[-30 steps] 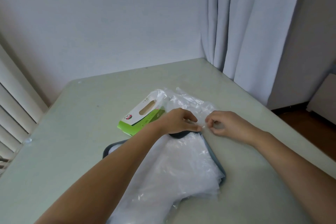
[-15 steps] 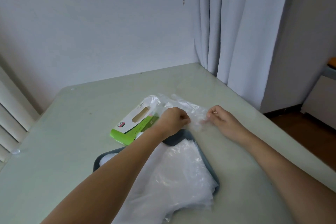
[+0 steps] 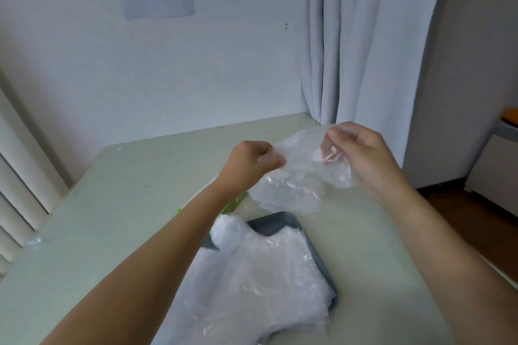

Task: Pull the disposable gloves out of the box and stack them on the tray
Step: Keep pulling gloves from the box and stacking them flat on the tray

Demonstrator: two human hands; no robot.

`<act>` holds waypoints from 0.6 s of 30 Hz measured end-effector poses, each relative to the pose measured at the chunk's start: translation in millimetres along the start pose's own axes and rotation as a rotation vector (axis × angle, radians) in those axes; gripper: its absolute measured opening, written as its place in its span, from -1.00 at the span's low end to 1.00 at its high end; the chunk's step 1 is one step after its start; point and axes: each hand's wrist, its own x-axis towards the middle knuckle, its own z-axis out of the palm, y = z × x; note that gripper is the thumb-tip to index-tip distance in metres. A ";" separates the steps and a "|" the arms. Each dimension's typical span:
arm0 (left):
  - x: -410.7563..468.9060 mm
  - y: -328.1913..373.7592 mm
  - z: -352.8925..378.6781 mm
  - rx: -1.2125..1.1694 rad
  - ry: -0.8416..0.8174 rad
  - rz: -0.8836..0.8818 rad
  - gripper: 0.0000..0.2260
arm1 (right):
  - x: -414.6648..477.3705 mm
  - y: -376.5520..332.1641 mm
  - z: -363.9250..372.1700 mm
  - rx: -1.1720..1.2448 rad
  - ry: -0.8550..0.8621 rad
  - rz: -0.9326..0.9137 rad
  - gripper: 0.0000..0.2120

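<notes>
One table (image 3: 112, 204) under both hands, clear glove pile (image 3: 252, 274) nearer the elbows, cut off below, covering most of a grey tray (image 3: 280, 218), loose glove (image 3: 297, 176) pinched aloft between left hand (image 3: 252, 162) and right hand (image 3: 361, 151), green box (image 3: 232, 204) mostly hidden behind left forearm.

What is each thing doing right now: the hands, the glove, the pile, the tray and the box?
glove: held up, spread out.
left hand: pinches one edge of the glove.
right hand: pinches its other edge.
tray: flat on the table, mostly covered.
pile of gloves: lies on the tray, spilling over its near side.
box: mostly hidden behind the left forearm.
</notes>
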 end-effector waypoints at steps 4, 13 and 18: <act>-22.9 17.8 -41.7 -0.517 -0.228 -0.158 -0.86 | -6.3 -29.9 0.8 0.041 0.005 0.102 -0.81; -90.0 16.3 -90.0 -0.645 -0.182 -0.353 -0.83 | -40.0 -43.7 25.4 -0.119 -0.069 0.176 -0.80; -125.7 17.4 -102.5 -0.623 -0.119 -0.392 -0.88 | -60.3 -46.2 46.8 -0.074 -0.125 0.259 -0.72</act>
